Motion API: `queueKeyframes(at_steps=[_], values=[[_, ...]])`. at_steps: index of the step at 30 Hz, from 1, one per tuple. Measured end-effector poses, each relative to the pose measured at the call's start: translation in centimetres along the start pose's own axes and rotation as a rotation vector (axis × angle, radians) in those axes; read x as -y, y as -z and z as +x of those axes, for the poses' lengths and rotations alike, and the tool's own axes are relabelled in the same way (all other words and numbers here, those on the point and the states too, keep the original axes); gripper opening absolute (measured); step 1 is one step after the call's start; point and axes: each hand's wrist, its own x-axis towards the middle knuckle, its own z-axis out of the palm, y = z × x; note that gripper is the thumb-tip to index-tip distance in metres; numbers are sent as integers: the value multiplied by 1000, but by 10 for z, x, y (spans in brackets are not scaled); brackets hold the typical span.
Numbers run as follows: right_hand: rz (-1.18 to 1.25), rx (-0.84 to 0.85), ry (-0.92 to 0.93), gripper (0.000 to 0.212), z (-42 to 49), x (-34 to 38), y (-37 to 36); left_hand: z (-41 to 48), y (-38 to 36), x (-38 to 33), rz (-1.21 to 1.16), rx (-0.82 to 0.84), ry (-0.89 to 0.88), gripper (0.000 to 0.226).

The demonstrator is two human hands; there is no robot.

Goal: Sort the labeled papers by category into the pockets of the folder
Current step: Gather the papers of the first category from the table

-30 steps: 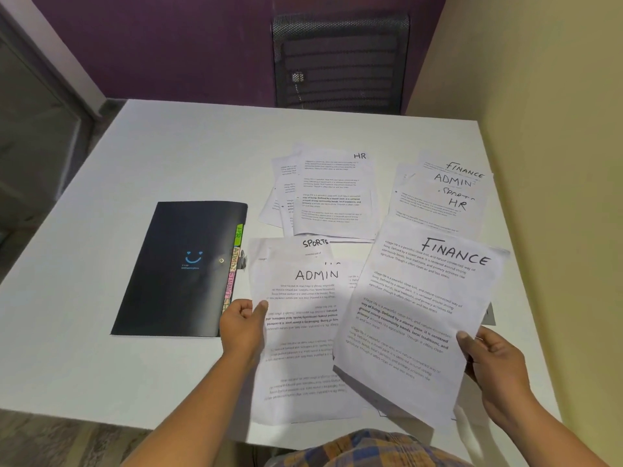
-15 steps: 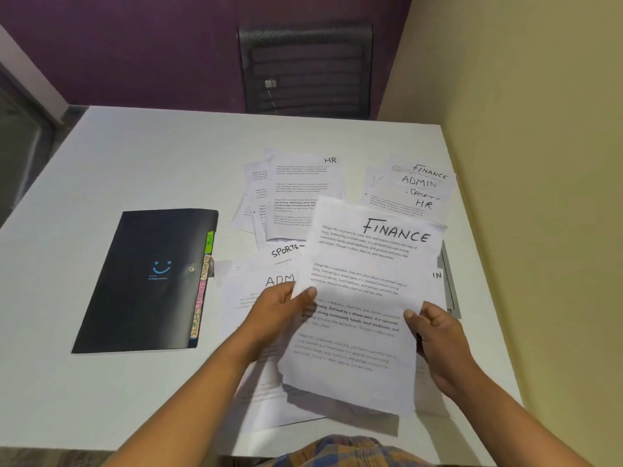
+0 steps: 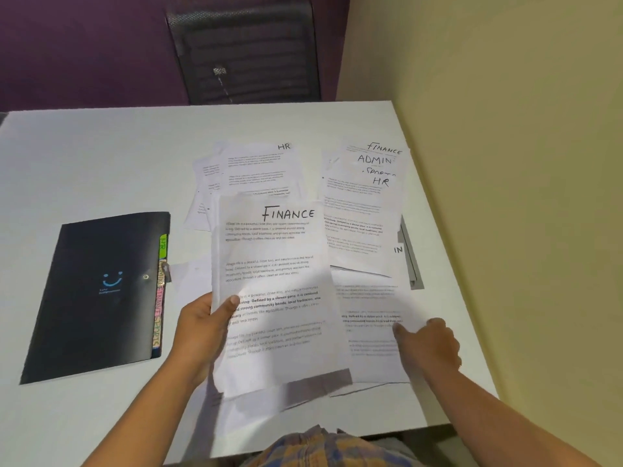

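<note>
My left hand (image 3: pixel 202 328) grips the left edge of a printed sheet headed FINANCE (image 3: pixel 276 264), thumb on top, and holds it raised over the papers lying in front of me. My right hand (image 3: pixel 429 345) is off that sheet. With curled fingers it pinches the right edge of another sheet (image 3: pixel 367 298) flat on the table, whose heading shows only "IN". The black folder (image 3: pixel 94 298) lies closed at the left, with coloured tabs (image 3: pixel 159 298) marked HR, ADMIN, FINANCE and SPORTS along its right edge.
A pile topped by an HR sheet (image 3: pixel 259 170) lies behind the held sheet. A fanned pile (image 3: pixel 367 193) showing FINANCE, ADMIN, SPORTS and HR lies at the back right. A grey strip (image 3: pixel 412 261) pokes out beside it. A yellow wall runs along the white table's (image 3: pixel 101 163) right edge, and a black chair (image 3: pixel 242 52) stands behind.
The FINANCE sheet went from my right hand to my left and shifted left over the other papers. My right hand let go and moved right onto the "IN" sheet.
</note>
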Motion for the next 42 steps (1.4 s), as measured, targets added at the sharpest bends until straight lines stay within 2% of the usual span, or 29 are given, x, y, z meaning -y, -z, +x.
queueKeyframes(at_steps=[3, 6, 8, 12, 16, 18, 20, 23, 25, 33, 37, 42], values=[[56, 98, 1, 63, 2, 0, -6, -1, 1, 0, -30, -24, 7, 11], [191, 232, 18, 39, 4, 1, -9, -2, 2, 0, -47, -34, 6, 12], [163, 235, 43, 25, 4, 0, -10, -2, 3, 0, -69, -33, 13, 15], [185, 190, 38, 21, -3, 0, -11, -1, 0, -2, -89, -31, 14, 13], [42, 149, 52, 56, -22, 10, -18, -2, -4, -3, -98, -25, 19, 13], [19, 159, 56, 59, -27, 14, -25, -2, -8, -4, -94, -19, 14, 14], [73, 226, 24, 46, -26, 19, -29, -2, -12, -5, -96, -12, 10, 13], [296, 334, -31, 13, -19, 9, -30, 0, -11, -5, -102, -16, 15, 12], [394, 340, -51, 8, -18, -7, -24, 3, -8, -3, -97, -21, 17, 12], [512, 222, -120, 24, -20, -82, 13, 4, -12, -2, -82, -15, 13, 13], [575, 208, -138, 37, -21, -93, 17, 6, -18, 1, -88, -4, 36, 17], [648, 202, -156, 36, -17, -94, 19, 6, -26, -1, -82, 21, 44, 14]])
